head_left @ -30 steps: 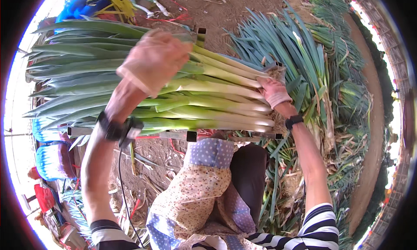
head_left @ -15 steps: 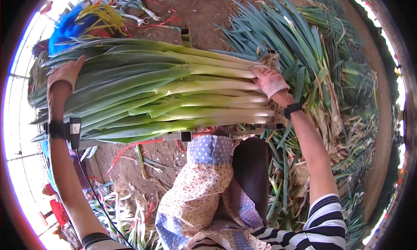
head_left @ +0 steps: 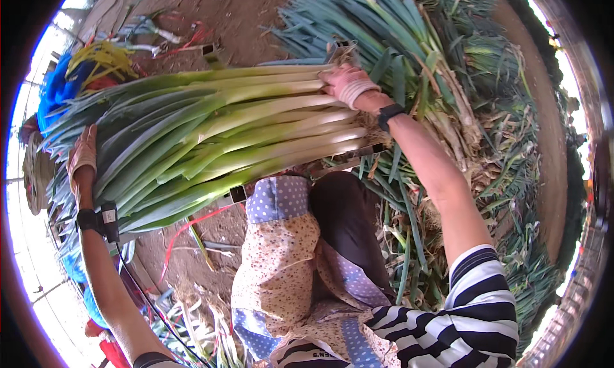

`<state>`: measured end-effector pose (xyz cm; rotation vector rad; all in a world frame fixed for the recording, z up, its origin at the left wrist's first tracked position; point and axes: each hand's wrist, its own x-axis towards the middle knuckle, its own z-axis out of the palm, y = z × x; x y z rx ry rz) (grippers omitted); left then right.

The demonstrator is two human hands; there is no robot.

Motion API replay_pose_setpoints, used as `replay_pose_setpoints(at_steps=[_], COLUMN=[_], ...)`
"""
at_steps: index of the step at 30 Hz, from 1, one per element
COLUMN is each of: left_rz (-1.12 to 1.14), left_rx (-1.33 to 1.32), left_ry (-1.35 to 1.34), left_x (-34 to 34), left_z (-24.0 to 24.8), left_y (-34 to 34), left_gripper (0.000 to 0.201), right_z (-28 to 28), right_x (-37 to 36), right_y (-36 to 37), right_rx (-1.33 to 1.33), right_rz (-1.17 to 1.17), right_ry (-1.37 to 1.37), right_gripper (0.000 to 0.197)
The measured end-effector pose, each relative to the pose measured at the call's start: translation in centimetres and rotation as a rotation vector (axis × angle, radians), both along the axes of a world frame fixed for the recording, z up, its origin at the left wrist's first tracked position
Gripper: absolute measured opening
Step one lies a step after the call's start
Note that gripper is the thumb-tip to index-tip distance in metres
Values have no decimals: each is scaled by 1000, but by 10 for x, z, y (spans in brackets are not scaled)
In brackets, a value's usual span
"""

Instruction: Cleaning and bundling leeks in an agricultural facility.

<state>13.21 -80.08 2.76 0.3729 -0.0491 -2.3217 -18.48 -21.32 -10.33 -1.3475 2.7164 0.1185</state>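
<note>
A wide row of leeks (head_left: 256,121) lies across a low metal frame in front of me, with green leaves to the left and white stalks to the right. My left hand (head_left: 83,153), in a pale glove or wrap, rests against the leaf ends with fingers stretched out. At the root end, my right hand (head_left: 350,86), also wrapped in pale cloth, has its fingers closed on the end of a leek near the far side of the row. Its fingertips are partly hidden among the stalks.
More leeks (head_left: 390,41) are heaped at the far right, with trimmed leaves (head_left: 499,150) beyond. A blue bundle with yellow straps (head_left: 96,64) sits at the far left. Square metal tube ends (head_left: 238,194) stick out by my knees. Red string (head_left: 173,240) and loose leeks (head_left: 204,317) lie on the soil.
The view has shifted and tilted, so the leek row sits further left and slopes. My left hand's fingers have come closer together, lower along the leaves. My right hand stays at the root end.
</note>
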Motion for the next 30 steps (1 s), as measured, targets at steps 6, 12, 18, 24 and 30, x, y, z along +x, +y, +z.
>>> replay_pose_setpoints(at_steps=[6,12,18,24,30], left_rz=[113,-350,-24,525,1467], left_rx=[1958,1762,3424,3379,3352], left_ry=[2078,2319,1474,179,-387], left_x=[-11,-21,-52,-93,-103], left_z=[52,125,94,32,10], left_y=[98,165,306,560,762], left_gripper=[54,56,29,28,43], right_z=[53,76,-23,-80,-61], right_x=[41,123,275,389,354], right_y=[58,218,364,367,392], right_rx=[-325,-359,-109,-214,-297], right_rz=[-104,-460,-871,-865,-1215], right_ry=[188,-47,-339,-569,-570], right_gripper=[36,25,33,31,33])
